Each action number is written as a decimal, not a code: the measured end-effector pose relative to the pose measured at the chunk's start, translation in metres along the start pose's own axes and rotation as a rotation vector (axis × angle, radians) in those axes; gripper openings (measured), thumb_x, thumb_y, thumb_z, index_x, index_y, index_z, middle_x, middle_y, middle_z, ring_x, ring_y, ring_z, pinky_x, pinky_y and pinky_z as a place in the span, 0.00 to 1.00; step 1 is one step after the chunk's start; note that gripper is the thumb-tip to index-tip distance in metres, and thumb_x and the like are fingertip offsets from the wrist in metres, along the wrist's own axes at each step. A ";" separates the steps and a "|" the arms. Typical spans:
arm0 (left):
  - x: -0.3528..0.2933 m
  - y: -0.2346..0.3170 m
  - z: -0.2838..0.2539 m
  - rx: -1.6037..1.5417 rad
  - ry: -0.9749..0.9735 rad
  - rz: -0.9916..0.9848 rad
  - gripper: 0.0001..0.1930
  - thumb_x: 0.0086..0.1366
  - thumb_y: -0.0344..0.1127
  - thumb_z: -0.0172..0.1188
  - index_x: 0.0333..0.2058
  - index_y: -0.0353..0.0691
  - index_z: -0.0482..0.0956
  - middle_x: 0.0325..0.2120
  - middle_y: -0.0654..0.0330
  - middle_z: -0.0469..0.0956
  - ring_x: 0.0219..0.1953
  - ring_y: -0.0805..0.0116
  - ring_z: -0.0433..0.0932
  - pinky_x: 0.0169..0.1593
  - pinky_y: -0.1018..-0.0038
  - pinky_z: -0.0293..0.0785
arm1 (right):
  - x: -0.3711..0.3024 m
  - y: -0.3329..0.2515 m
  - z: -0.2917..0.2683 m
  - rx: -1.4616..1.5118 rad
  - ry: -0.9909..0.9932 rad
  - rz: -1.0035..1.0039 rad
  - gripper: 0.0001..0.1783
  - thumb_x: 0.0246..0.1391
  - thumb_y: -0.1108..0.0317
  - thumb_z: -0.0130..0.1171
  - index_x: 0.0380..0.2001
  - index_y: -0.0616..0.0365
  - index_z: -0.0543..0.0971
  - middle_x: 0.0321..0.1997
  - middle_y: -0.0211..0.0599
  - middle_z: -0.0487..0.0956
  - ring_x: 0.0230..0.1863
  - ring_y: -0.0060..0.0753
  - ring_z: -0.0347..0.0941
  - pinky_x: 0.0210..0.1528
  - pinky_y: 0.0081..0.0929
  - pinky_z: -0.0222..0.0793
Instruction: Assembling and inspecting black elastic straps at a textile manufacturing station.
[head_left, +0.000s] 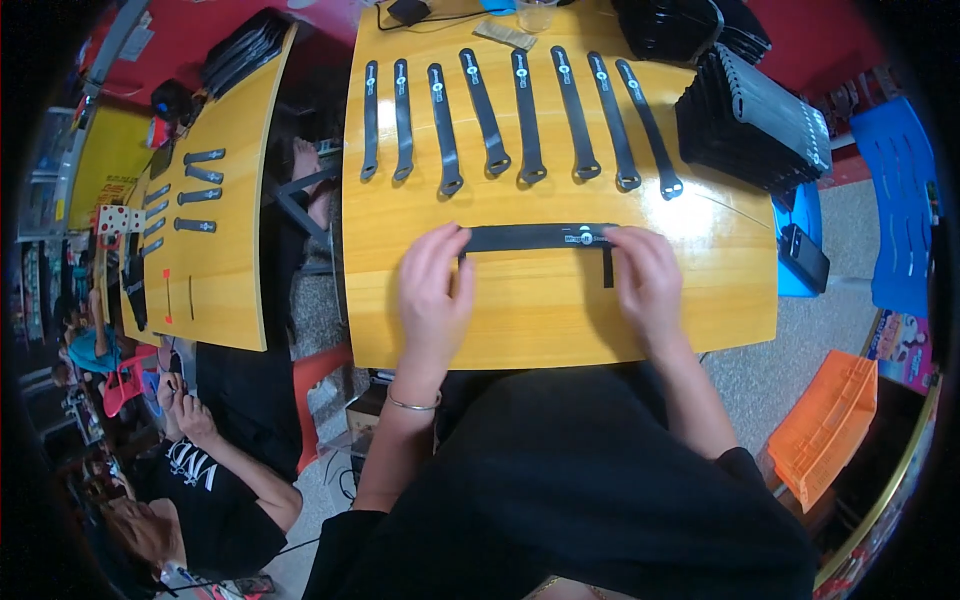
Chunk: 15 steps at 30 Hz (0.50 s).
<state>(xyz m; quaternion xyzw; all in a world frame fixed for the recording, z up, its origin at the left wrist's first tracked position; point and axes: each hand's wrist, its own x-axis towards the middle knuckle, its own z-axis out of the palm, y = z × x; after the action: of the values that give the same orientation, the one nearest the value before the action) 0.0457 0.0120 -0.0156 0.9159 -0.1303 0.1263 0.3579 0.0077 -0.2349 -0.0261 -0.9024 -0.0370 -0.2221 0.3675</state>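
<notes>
A long flat black strap (520, 238) with a white printed mark near its right end lies sideways across the near part of the yellow wooden table (530, 330). My left hand (433, 280) grips its left end between bent fingers and thumb. At the other end, my right hand (648, 280) pinches the strap beside the mark. A narrow dark strip (608, 268) hangs below the strap next to my right hand. Beyond my hands, several similar black straps (526, 120) lie side by side, their slotted ends toward me.
Stacked black ribbed pieces (755, 115) stand at the table's right edge. A flat tan piece (504, 36) and a clear cup (536, 14) sit at the back. On the left, a co-worker (215, 470) sits by another table (225, 290) with straps on it. An orange crate (825, 425) is at right.
</notes>
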 end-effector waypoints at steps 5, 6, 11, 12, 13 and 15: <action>-0.003 0.023 0.009 0.075 -0.228 0.244 0.21 0.59 0.35 0.59 0.51 0.35 0.72 0.55 0.50 0.69 0.62 0.53 0.61 0.63 0.58 0.55 | -0.007 -0.019 0.014 -0.089 -0.155 -0.212 0.20 0.42 0.76 0.62 0.44 0.60 0.77 0.48 0.38 0.77 0.49 0.41 0.71 0.50 0.35 0.67; -0.005 0.019 0.012 0.118 -0.282 0.229 0.23 0.59 0.35 0.59 0.52 0.34 0.71 0.56 0.49 0.68 0.62 0.52 0.61 0.63 0.57 0.55 | -0.009 -0.017 0.017 -0.122 -0.176 -0.182 0.23 0.42 0.73 0.63 0.46 0.60 0.76 0.51 0.36 0.76 0.50 0.40 0.71 0.51 0.36 0.65; -0.006 0.009 0.008 0.171 -0.318 0.220 0.22 0.59 0.34 0.59 0.52 0.33 0.71 0.57 0.49 0.67 0.62 0.53 0.62 0.63 0.55 0.55 | -0.009 -0.012 0.022 -0.111 -0.186 -0.160 0.22 0.42 0.74 0.62 0.45 0.58 0.76 0.51 0.36 0.76 0.50 0.41 0.71 0.52 0.36 0.64; -0.002 0.006 0.006 0.077 -0.257 0.206 0.21 0.59 0.35 0.60 0.50 0.34 0.72 0.55 0.49 0.68 0.60 0.53 0.64 0.62 0.56 0.55 | -0.008 -0.011 0.022 -0.074 -0.175 -0.152 0.21 0.42 0.74 0.62 0.44 0.57 0.77 0.50 0.37 0.76 0.50 0.41 0.70 0.52 0.37 0.64; 0.002 0.003 0.004 -0.016 -0.194 0.193 0.19 0.58 0.36 0.60 0.48 0.34 0.73 0.52 0.49 0.70 0.57 0.52 0.66 0.62 0.56 0.56 | -0.009 -0.009 0.019 -0.065 -0.173 -0.166 0.21 0.42 0.74 0.62 0.44 0.57 0.77 0.50 0.37 0.76 0.50 0.41 0.70 0.52 0.37 0.64; 0.021 -0.016 -0.003 0.026 -0.016 0.136 0.20 0.58 0.36 0.61 0.48 0.34 0.72 0.50 0.48 0.70 0.55 0.50 0.68 0.61 0.56 0.58 | -0.014 -0.009 0.015 -0.032 -0.086 -0.102 0.19 0.42 0.76 0.61 0.42 0.56 0.77 0.47 0.37 0.77 0.48 0.43 0.71 0.52 0.38 0.63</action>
<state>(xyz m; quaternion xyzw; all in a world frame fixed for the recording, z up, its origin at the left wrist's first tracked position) 0.0698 0.0231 -0.0167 0.9105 -0.1934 0.1448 0.3356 -0.0014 -0.2165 -0.0356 -0.9137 -0.0953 -0.2023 0.3393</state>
